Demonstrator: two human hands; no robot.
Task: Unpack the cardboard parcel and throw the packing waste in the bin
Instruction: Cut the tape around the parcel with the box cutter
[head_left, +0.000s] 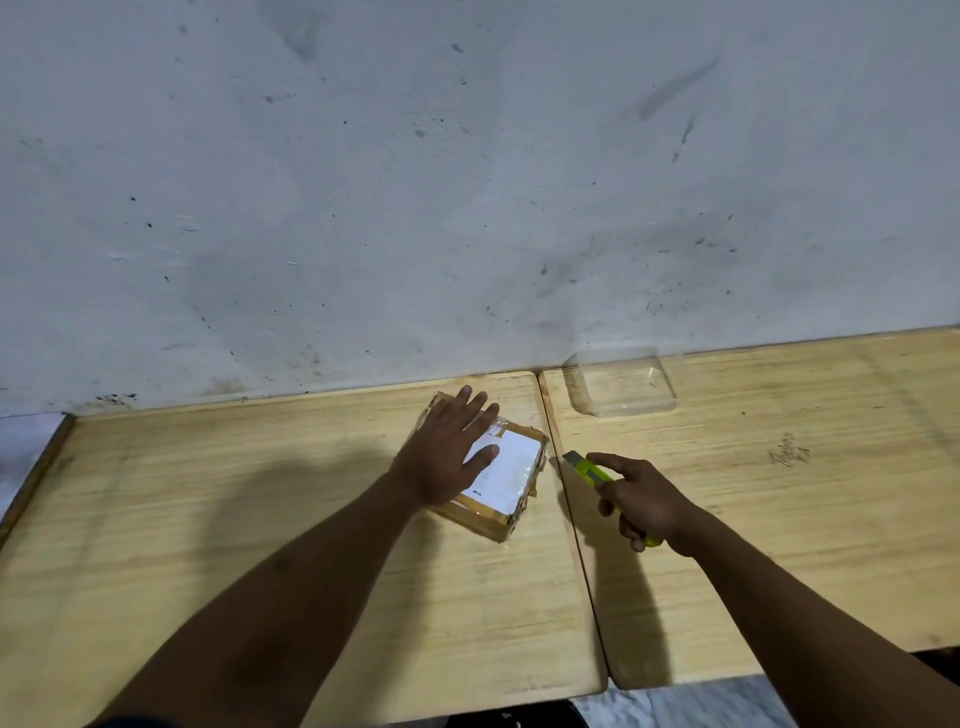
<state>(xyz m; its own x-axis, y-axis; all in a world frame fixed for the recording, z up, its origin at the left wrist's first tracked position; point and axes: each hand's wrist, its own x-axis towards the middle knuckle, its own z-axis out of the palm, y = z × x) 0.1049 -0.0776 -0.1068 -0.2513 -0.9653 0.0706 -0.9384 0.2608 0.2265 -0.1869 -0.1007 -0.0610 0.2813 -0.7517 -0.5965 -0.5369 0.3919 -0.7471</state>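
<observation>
In front of me a grey-white wall (467, 182) fills most of the view, scuffed and dotted with dark specks. Against it stand two pale wood counters: the left counter (234, 519) and the right counter (779, 493), pushed together with a thin seam between. Below their near edge shows what may be marbled floor (701, 704). The light is dim and soft.

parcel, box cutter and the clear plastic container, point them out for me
parcel (511, 470), head view, on its white label.
box cutter (592, 470), head view, on the yellow-green body just behind the blade.
clear plastic container (623, 387), head view, on its transparent top near the wall.
</observation>
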